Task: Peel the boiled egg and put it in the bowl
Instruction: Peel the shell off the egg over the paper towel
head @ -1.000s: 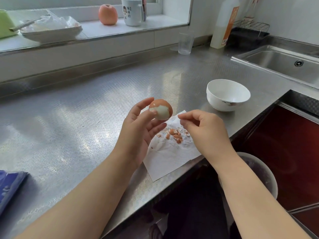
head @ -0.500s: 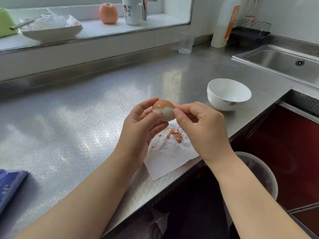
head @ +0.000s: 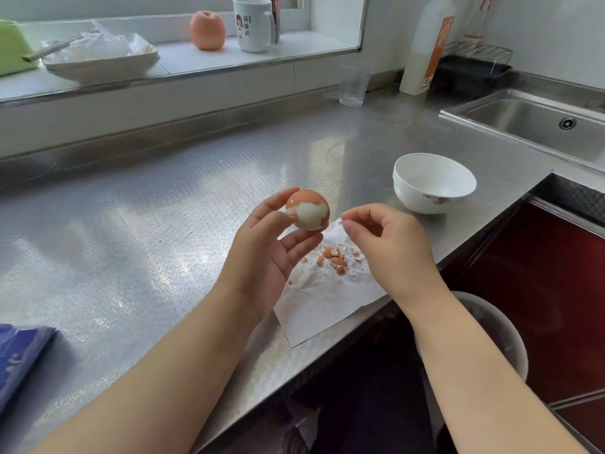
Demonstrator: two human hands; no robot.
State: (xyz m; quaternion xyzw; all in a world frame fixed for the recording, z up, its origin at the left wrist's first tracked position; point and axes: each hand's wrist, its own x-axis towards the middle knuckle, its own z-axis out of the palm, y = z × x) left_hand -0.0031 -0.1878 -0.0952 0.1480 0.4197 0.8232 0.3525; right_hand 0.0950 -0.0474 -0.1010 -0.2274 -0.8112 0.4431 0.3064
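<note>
Hands sat over the counter edge. Your left hand (head: 262, 253) held the half-peeled brown boiled egg (head: 307, 210) at its fingertips, white showing on the near side, shell still on top. Your right hand (head: 389, 244) was just beside it, apart from the egg, fingers curled, thumb and forefinger close together; whether they pinched a fragment, you cannot tell. Below lay a white paper towel (head: 324, 299) with brown shell bits (head: 335, 258). Farther right stood the white ceramic bowl (head: 433, 183) on the steel counter (head: 131, 231).
</note>
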